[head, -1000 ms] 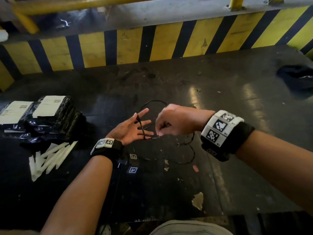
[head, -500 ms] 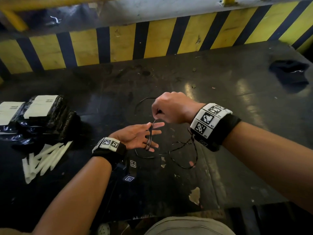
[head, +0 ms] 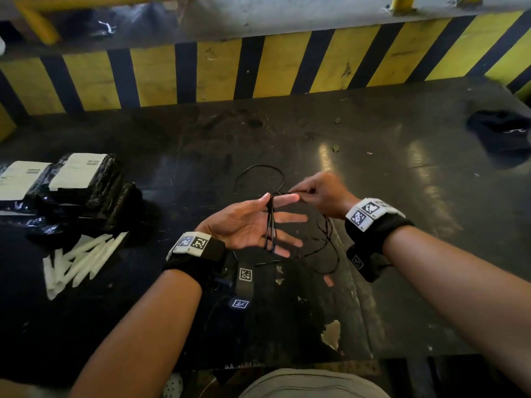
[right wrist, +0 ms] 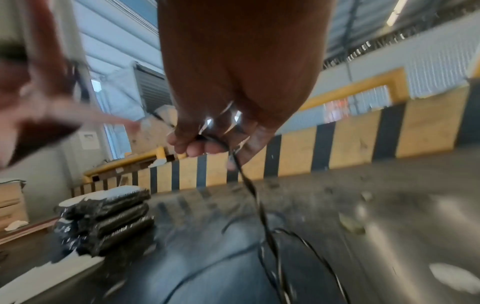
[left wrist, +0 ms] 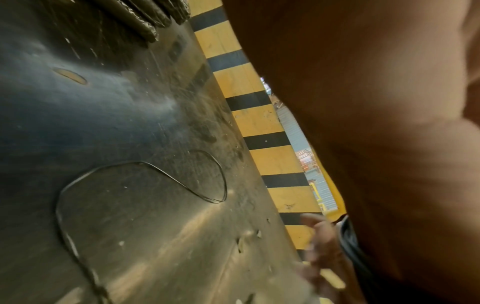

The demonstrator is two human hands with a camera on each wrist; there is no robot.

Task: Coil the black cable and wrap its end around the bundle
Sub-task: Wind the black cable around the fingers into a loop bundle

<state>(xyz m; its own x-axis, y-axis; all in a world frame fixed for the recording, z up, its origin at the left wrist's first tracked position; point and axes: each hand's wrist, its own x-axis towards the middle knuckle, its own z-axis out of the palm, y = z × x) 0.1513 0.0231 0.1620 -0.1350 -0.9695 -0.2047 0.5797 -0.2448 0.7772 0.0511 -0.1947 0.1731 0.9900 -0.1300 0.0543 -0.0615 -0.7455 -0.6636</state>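
Left hand (head: 247, 222) is flat, fingers spread straight, cable (head: 270, 222) looped round them. Right hand (head: 321, 193) pinches the strand just past the index fingertip; slack lies on the table (head: 402, 196). Thin, floppy, light stuff, probably springs loose, so pinch close to the loops.

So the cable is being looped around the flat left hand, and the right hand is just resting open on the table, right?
Not quite. The cable does loop around the flat left hand, but the right hand is not resting open: the head view shows it raised above the table, pinching the cable.
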